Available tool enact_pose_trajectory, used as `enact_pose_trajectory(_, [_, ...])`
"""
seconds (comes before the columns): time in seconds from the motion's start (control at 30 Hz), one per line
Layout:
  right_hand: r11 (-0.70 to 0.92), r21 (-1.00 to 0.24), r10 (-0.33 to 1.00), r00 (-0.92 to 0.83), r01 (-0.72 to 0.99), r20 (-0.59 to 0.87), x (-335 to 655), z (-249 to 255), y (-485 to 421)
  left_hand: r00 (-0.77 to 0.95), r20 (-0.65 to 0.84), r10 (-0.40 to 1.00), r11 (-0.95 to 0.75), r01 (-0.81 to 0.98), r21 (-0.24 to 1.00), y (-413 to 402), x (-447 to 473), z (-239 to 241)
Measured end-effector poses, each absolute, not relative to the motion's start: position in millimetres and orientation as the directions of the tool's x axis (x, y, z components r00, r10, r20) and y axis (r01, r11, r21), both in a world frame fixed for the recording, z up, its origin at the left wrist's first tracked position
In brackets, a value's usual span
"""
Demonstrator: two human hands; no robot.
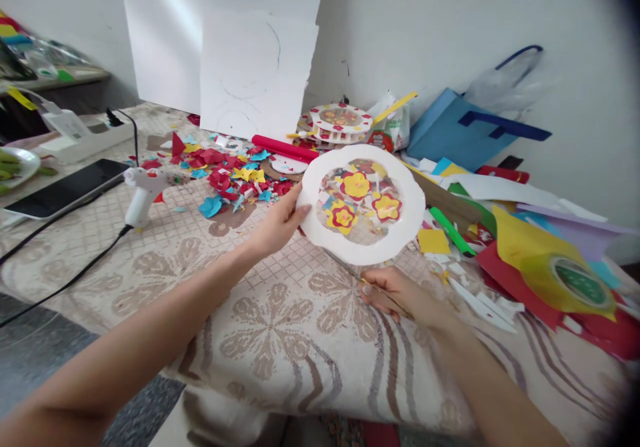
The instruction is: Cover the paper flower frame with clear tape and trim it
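My left hand [280, 221] is closed on the left edge of a white scalloped paper ring [313, 230], held up above the table. The ring has a see-through middle that bears three yellow and red paper flowers [356, 185]. My right hand [393, 290] is closed around thin metal tweezers [345, 265], just below the ring. Their tip reaches close to the ring's lower edge; whether it touches cannot be seen. Behind the ring, part of the scrap pile is hidden.
A white glue gun [143, 197] stands on the patterned tablecloth [270, 327], its cord running left. Near it lie a phone [67, 187] and a heap of paper pieces [220, 167]. Coloured paper and yellow tape [570, 283] crowd the right. White boards [255, 67] lean behind.
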State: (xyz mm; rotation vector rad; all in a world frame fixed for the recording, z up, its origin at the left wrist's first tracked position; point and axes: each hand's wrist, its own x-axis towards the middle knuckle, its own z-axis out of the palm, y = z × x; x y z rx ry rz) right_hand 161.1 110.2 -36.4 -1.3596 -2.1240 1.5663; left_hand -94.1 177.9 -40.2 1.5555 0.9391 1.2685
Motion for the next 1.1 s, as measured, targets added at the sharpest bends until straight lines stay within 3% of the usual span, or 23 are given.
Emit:
enact_pose_trajectory(0.4, [0.101,-0.808,0.770,-0.560,0.581,-0.306,160.3,-35.5,108.9,0.200,0.291,0.936,-0.296,-0.002,0.955,177.0,-93.8,-37.9])
enact_pose_trajectory(0.6, [0.280,-0.756,0.771,-0.608,0.592,-0.190,157.0,-33.6,112.2,0.213,0.277,0.937,-0.289,0.025,0.957,178.7,-93.7,-41.5])
enact_pose_trajectory(0.7, [0.305,-0.753,0.734,-0.647,0.584,-0.205,155.9,-34.8,112.8,0.206,0.273,0.940,-0.283,0.016,0.959,179.4,-94.3,-42.0])
enact_pose_trajectory(1.1, [0.359,-0.724,0.703,-0.681,0.590,-0.207,157.5,-35.1,111.8,0.107,0.159,0.982,-0.131,-0.233,0.964,182.4,-95.5,-40.8])
